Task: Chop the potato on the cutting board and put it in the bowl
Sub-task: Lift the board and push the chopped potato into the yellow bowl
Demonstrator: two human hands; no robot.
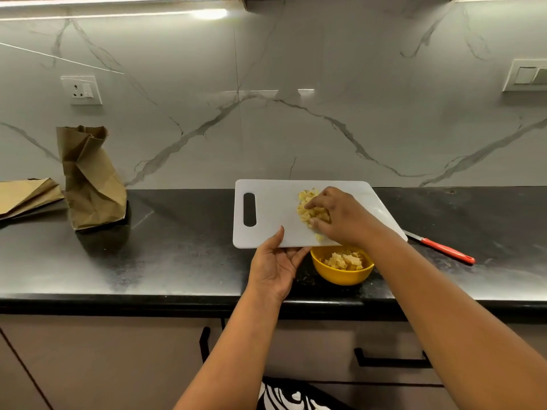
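chopping done, transfer under way: white cutting board (266,214) tilted up off the black desk (177,247), near edge hanging over the yellow bowl (342,275). left hand (276,267) gripping that near edge, thumb on top and fingers curled beneath. right hand (340,217) lying over the pile of diced potato (312,210) on the board, fingers bent and raking the cubes toward the bowl; cannot tell whether any pieces are actually pinched. bowl already partly filled with potato cubes (344,260), sitting on the desk just under the board's edge. 1 or 2 cubes right at the lip of the board, close to dropping. red-handled knife (444,248) set down on the desk to the right, blade partly hidden behind the board. crumpled brown paper bag (88,179) standing well apart at the left, a flattened one (26,196) beside it.

judged as the final step, roughly half of the dice still on the board. next move calls for a steady sweep down the slope with the board kept angled over the bowl's mouth, so that cubes fall inside rather than onto the desk.
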